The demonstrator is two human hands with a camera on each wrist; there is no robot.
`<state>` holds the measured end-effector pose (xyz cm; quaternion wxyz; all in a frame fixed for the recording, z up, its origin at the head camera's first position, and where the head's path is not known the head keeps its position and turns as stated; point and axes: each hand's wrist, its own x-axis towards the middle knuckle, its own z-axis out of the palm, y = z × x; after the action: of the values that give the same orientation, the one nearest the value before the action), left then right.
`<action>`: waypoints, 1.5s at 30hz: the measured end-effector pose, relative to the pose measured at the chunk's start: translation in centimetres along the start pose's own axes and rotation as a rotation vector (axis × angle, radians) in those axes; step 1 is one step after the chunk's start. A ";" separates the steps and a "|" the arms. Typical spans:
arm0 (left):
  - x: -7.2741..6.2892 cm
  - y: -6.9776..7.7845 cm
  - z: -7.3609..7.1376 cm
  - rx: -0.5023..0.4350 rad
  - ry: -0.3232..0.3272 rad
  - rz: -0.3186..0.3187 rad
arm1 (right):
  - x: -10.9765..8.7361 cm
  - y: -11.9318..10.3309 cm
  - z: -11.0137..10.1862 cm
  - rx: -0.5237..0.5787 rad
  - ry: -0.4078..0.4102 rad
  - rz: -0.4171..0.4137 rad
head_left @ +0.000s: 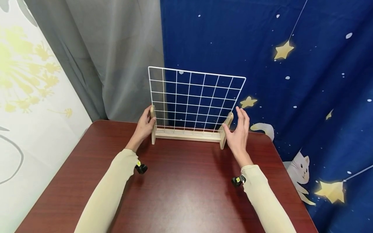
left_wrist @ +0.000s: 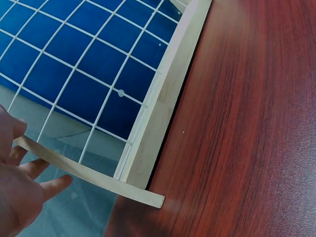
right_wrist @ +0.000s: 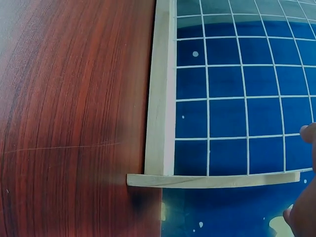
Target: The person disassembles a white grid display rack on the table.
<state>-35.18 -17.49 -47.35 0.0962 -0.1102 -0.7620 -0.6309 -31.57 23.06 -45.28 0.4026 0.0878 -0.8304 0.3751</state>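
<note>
A white wire grid panel stands upright, leaning back a little, in a light wooden stand at the table's far side. My left hand holds the upper part of the stand's left side piece, thumb on the inner side and fingers outside. At the right side piece, my right hand is spread, thumb toward the inner side and fingers pointing up outside. In the right wrist view its fingertips show at the edge, either side of that piece's upper end.
The dark red wooden table has its back edge just behind the stand. Beyond it hang a grey curtain and a blue curtain with stars and a cat. A white patterned cloth hangs at the left.
</note>
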 end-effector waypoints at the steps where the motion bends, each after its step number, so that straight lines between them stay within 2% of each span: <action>1: 0.1 -0.1 0.0 0.018 0.002 0.003 | 0.0 0.0 0.0 0.002 0.003 -0.001; 8: 0.8 -0.4 0.0 0.107 -0.009 0.030 | 0.3 -0.4 -0.5 0.006 0.021 0.001; 14: 0.3 -1.0 -0.9 0.170 -0.039 0.093 | 0.7 -1.1 -0.5 0.023 0.023 -0.032; 18: -0.5 -1.3 -1.6 0.199 -0.076 0.147 | 0.9 -2.1 -0.2 0.032 0.028 -0.090; 21: -1.3 -1.3 -2.1 0.227 -0.097 0.165 | 0.9 -3.0 0.3 0.025 0.017 -0.143; 25: -2.5 -1.0 -2.2 0.270 -0.104 0.183 | 0.7 -4.2 1.1 0.004 -0.001 -0.207; 31: -4.1 -0.7 -2.1 0.271 -0.102 0.219 | -0.1 -5.8 2.3 0.003 -0.044 -0.267; 39: -5.8 0.0 -2.5 0.313 -0.119 0.208 | -1.5 -7.5 3.9 -0.046 -0.143 -0.321; 45: -6.3 0.1 -2.9 0.295 -0.137 0.217 | -2.0 -8.8 5.4 -0.094 -0.225 -0.346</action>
<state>-29.09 -20.64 -48.47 0.1268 -0.2191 -0.8347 -0.4891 -29.54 12.85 -44.04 0.3696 0.2514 -0.8591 0.2493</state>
